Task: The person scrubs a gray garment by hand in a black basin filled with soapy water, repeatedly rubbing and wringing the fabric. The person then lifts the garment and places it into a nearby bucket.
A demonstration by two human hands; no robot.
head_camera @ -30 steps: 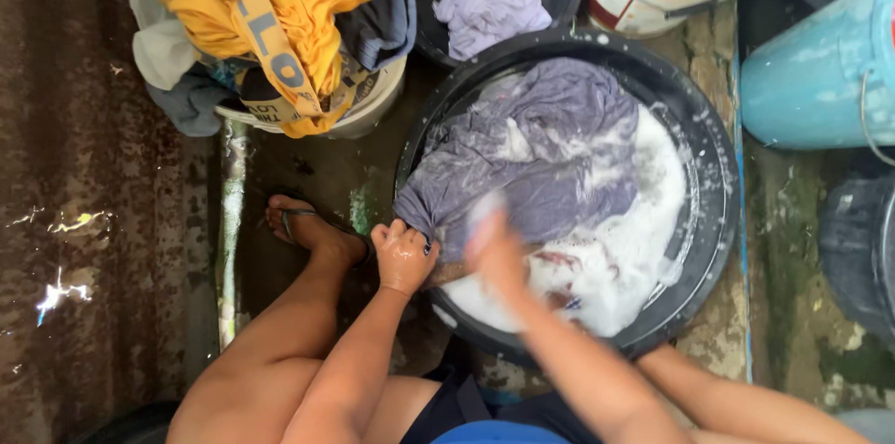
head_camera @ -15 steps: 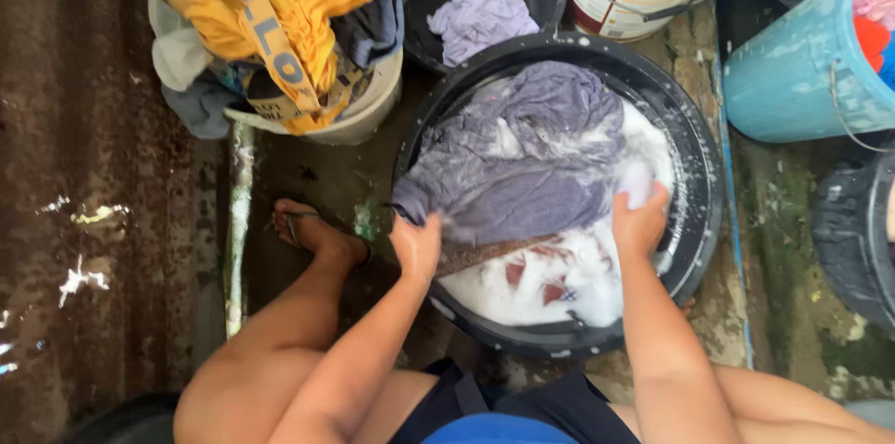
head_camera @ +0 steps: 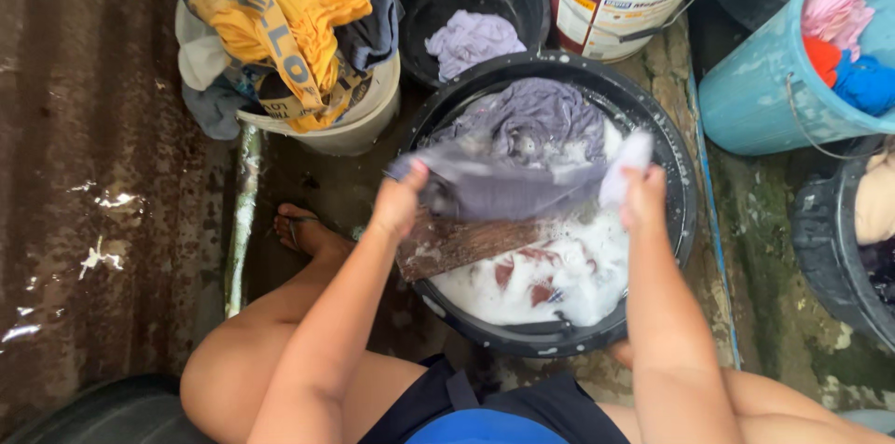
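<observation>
Both hands, left hand and right hand, clench a grey garment stretched above the soapy basin; rinsing seemingly remains, with more laundry unwashed.

Bare arms all the way up here: no sleeves, no watch, no bracelet showed on either forearm. The left hand and the right hand were uncovered too, no gloves, no rings that could be made out. Both legs were bare down past the knees. Near the bottom edge, dark navy or black shorts sat across the lap, with a bright blue garment just over them in the middle. On the left side, the foot wore a thin-strapped sandal, its strap dark across the toes.
</observation>
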